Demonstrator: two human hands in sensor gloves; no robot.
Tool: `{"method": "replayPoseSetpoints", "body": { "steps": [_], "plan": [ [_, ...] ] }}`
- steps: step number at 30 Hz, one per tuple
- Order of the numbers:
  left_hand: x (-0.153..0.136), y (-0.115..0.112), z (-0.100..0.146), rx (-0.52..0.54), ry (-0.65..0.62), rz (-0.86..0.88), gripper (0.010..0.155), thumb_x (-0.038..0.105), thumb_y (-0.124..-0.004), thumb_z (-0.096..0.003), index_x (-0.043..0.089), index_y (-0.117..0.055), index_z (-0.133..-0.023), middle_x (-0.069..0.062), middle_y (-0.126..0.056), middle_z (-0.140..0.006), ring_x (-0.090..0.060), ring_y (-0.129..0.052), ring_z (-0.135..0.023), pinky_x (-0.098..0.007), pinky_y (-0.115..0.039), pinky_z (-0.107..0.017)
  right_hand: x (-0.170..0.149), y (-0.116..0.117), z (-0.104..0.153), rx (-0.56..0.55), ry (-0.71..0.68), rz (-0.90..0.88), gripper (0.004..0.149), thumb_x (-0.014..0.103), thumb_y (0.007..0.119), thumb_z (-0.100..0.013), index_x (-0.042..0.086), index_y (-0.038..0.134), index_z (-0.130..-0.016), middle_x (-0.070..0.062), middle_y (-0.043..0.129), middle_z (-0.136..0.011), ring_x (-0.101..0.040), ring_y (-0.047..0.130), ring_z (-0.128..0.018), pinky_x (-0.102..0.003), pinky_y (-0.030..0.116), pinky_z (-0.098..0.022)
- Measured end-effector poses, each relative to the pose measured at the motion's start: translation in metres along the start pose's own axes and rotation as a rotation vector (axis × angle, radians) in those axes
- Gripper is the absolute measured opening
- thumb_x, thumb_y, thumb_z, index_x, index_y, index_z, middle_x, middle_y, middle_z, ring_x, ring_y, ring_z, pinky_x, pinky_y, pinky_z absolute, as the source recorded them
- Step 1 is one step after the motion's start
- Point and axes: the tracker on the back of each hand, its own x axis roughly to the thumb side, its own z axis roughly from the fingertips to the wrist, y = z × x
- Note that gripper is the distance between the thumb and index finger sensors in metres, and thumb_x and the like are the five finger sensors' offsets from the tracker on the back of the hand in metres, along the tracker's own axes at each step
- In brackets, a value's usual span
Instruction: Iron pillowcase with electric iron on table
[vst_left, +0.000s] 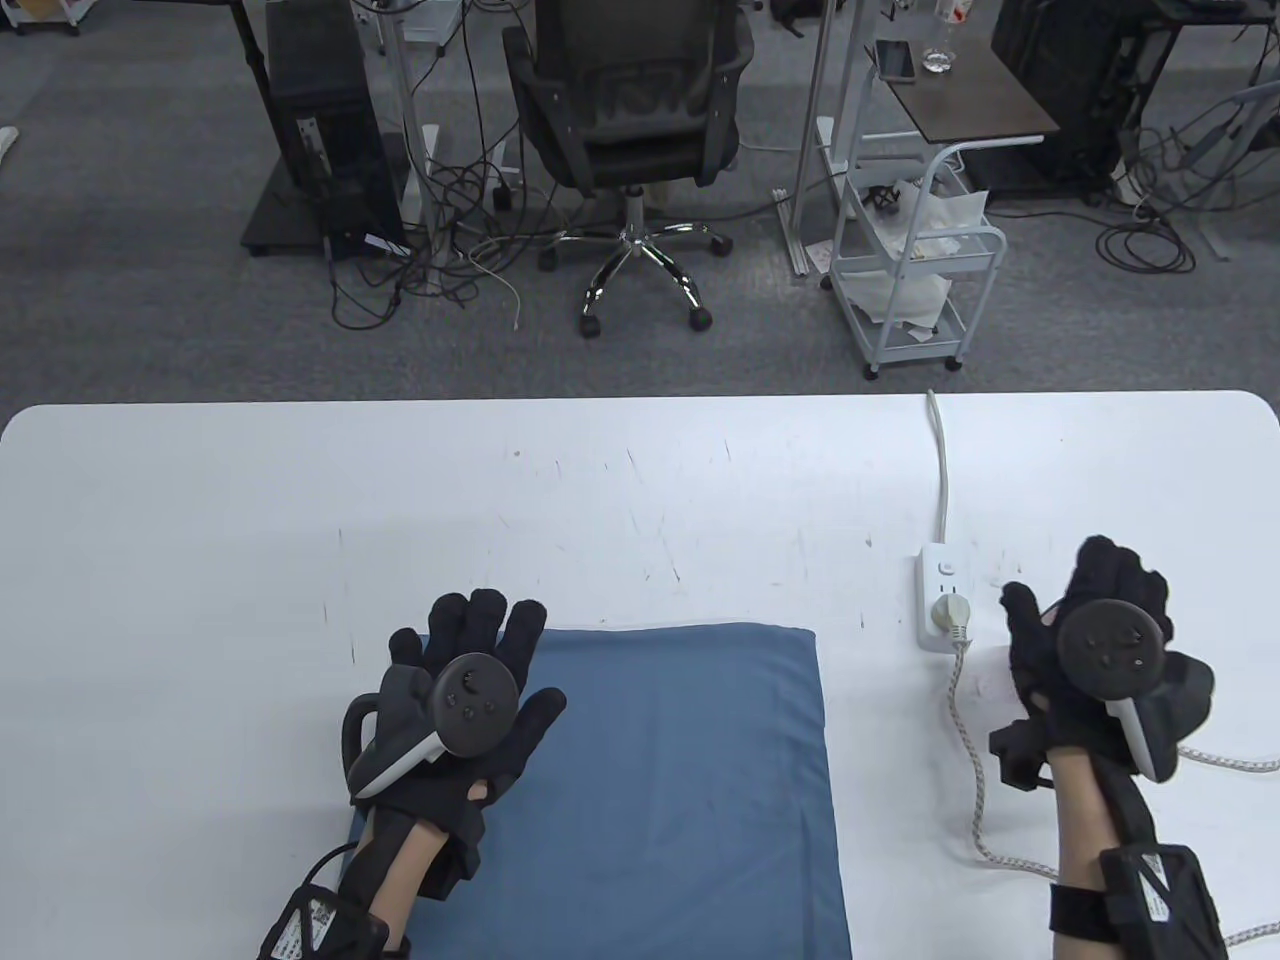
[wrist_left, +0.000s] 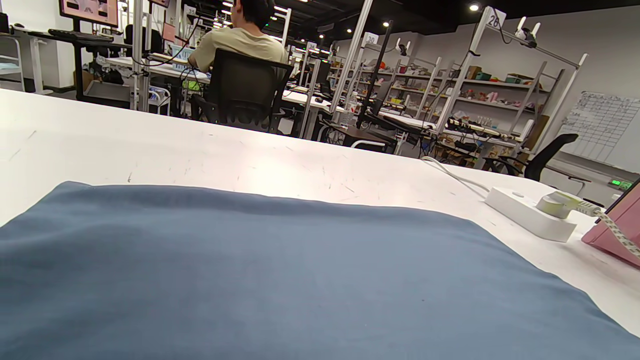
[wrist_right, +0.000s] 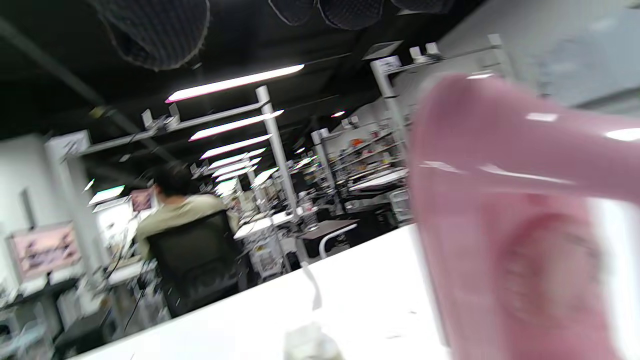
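Note:
A blue pillowcase (vst_left: 680, 780) lies flat on the white table (vst_left: 600, 500) at the front middle; it fills the left wrist view (wrist_left: 280, 280). My left hand (vst_left: 490, 650) rests flat, fingers spread, on the pillowcase's far left corner. My right hand (vst_left: 1085, 620) hovers to the right, beside the power strip, fingers extended. The pink iron (wrist_left: 617, 225) stands at the right; in the table view my right hand hides it. In the blurred right wrist view the iron (wrist_right: 505, 210) looms close, and my fingertips (wrist_right: 150, 30) hang above, holding nothing.
A white power strip (vst_left: 940, 595) lies right of the pillowcase, with the iron's plug (vst_left: 950, 610) in it. The braided cord (vst_left: 965, 740) runs forward from there and loops toward my right wrist. An office chair (vst_left: 630, 120) and a cart (vst_left: 920, 270) stand beyond the table's far edge.

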Motion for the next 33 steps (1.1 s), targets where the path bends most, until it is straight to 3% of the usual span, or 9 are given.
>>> {"method": "replayPoseSetpoints", "body": {
  "steps": [3,6,10,15,19,33],
  "plan": [
    [-0.004,0.0,-0.001,0.0,0.013,-0.002,0.077,0.064,-0.046,-0.0499,0.039,-0.001,-0.107,-0.006,0.002,-0.118,-0.04,0.003,-0.108,-0.072,-0.01,-0.073,0.029,0.028,-0.02,0.136,-0.052,0.101,0.081,0.047,0.07,-0.052,0.009,0.029,-0.111,-0.022,0.03,-0.116,-0.062,0.024,-0.1,-0.073,0.032,-0.07],
    [-0.007,-0.001,-0.002,-0.003,0.024,-0.003,0.077,0.064,-0.046,-0.0499,0.039,-0.001,-0.107,-0.006,0.002,-0.118,-0.04,0.003,-0.108,-0.072,-0.01,-0.073,0.039,0.062,-0.037,0.26,-0.05,0.176,0.082,0.047,0.069,-0.051,0.01,0.028,-0.111,-0.02,0.03,-0.117,-0.06,0.021,-0.1,-0.072,0.03,-0.07],
    [-0.011,-0.002,-0.003,-0.006,0.04,-0.006,0.076,0.064,-0.046,-0.0497,0.039,-0.004,-0.107,-0.006,0.002,-0.118,-0.04,0.003,-0.108,-0.072,-0.009,-0.073,0.032,0.11,-0.052,0.417,0.004,0.263,0.08,0.047,0.069,-0.051,0.013,0.028,-0.111,-0.016,0.03,-0.118,-0.058,0.02,-0.101,-0.072,0.031,-0.07],
    [-0.013,-0.003,-0.004,-0.009,0.053,-0.005,0.077,0.064,-0.046,-0.0498,0.039,-0.001,-0.107,-0.006,0.002,-0.118,-0.04,0.003,-0.108,-0.072,-0.009,-0.073,0.015,0.143,-0.056,0.508,0.036,0.291,0.079,0.047,0.069,-0.051,0.014,0.029,-0.111,-0.015,0.032,-0.118,-0.056,0.021,-0.102,-0.072,0.034,-0.069],
    [-0.014,-0.003,-0.006,-0.012,0.057,-0.009,0.077,0.064,-0.046,-0.0498,0.039,-0.001,-0.107,-0.006,0.002,-0.118,-0.04,0.003,-0.108,-0.072,-0.009,-0.073,0.011,0.156,-0.056,0.578,0.042,0.281,0.079,0.047,0.069,-0.051,0.015,0.029,-0.111,-0.015,0.03,-0.118,-0.054,0.022,-0.103,-0.073,0.035,-0.07],
    [-0.02,-0.002,-0.006,-0.016,0.08,-0.004,0.077,0.064,-0.046,-0.0498,0.039,-0.001,-0.107,-0.006,0.002,-0.118,-0.04,0.003,-0.108,-0.072,-0.009,-0.073,0.013,0.162,-0.054,0.548,0.008,0.342,0.072,0.044,0.069,-0.05,0.017,0.04,-0.11,-0.016,0.04,-0.117,-0.049,0.039,-0.105,-0.073,0.034,-0.07]
  ]
}}
